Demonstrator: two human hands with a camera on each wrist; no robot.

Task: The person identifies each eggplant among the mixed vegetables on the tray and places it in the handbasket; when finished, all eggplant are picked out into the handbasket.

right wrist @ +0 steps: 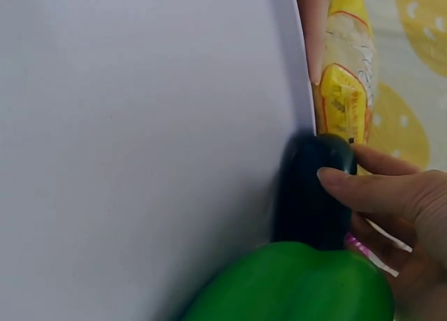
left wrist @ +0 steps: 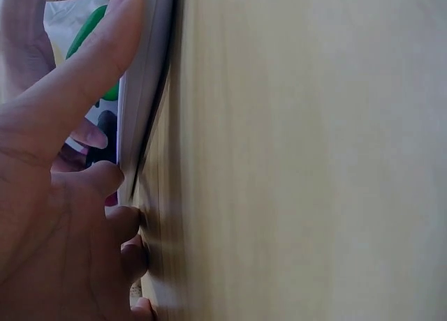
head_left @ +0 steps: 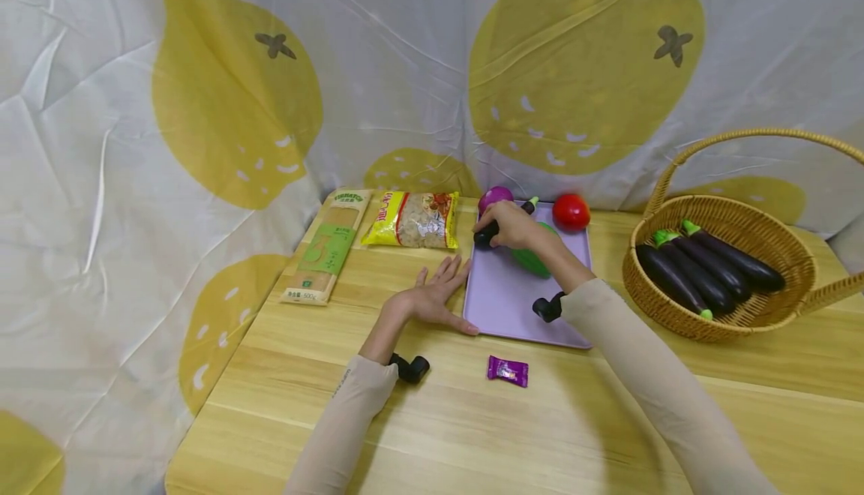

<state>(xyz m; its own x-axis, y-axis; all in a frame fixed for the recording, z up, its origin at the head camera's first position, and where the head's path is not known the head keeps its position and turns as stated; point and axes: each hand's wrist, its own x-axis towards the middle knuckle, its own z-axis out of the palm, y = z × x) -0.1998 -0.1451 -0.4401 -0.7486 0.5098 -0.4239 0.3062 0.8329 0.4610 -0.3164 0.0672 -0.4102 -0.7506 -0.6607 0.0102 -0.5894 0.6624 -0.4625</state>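
My right hand [head_left: 513,226] pinches a dark eggplant [right wrist: 311,195] near its rounded end, by the left rim of a pale purple tray [head_left: 513,307]. In the head view the eggplant lies slanted, its green stem toward the back. A green pepper [right wrist: 293,286] lies beside it on the tray, partly hidden by my right arm in the head view. My left hand [head_left: 428,301] is spread flat on the table, its fingers along the tray's left side and its thumb at the front left corner. A red tomato [head_left: 571,212] and a purple round vegetable [head_left: 496,196] sit at the tray's back corners.
Left of the tray lie a yellow bag [head_left: 420,220] of dried food and a long noodle packet [head_left: 327,247]. A small purple wrapped snack [head_left: 508,370] lies in front. On the right stands a wicker basket [head_left: 648,296] with several eggplants [head_left: 709,270]. A lemon-print cloth [head_left: 398,52] hangs behind.
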